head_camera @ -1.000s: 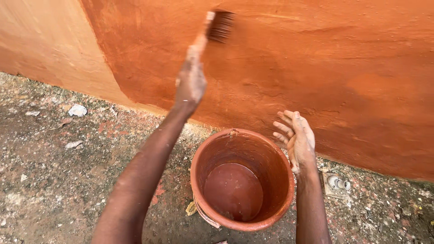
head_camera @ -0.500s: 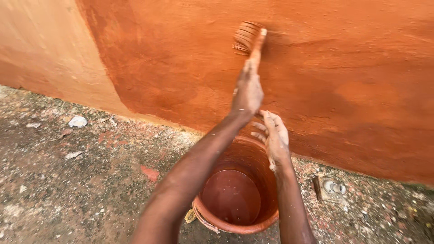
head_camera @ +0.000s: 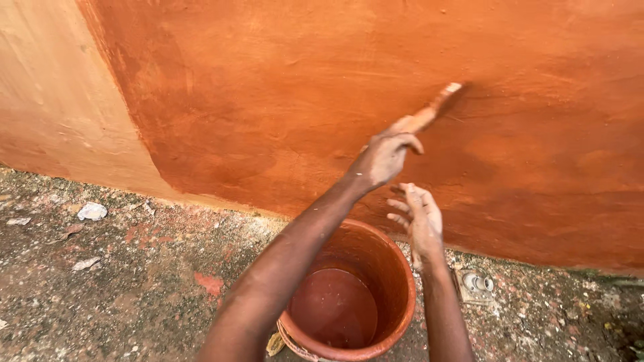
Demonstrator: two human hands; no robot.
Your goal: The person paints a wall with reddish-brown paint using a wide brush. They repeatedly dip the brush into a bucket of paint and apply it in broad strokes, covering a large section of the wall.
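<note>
We are gripping the slim paint-smeared brush (head_camera: 429, 115) by its handle, left hand (head_camera: 384, 157) fingers wrapped tight, bristles seemingly against the wet orange plastered wall (head_camera: 282, 87). It is looking light, stiff, slippery. Right hand (head_camera: 420, 221), fingers spread, is hovering above the round orange paint bucket (head_camera: 389, 268).

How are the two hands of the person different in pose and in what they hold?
The left hand is raised to the orange wall and grips a paintbrush; the right hand holds nothing. The left hand is closed around the handle, while the right hand has its fingers spread, lower, above the far rim of the bucket. Both are smeared with orange paint.
</note>
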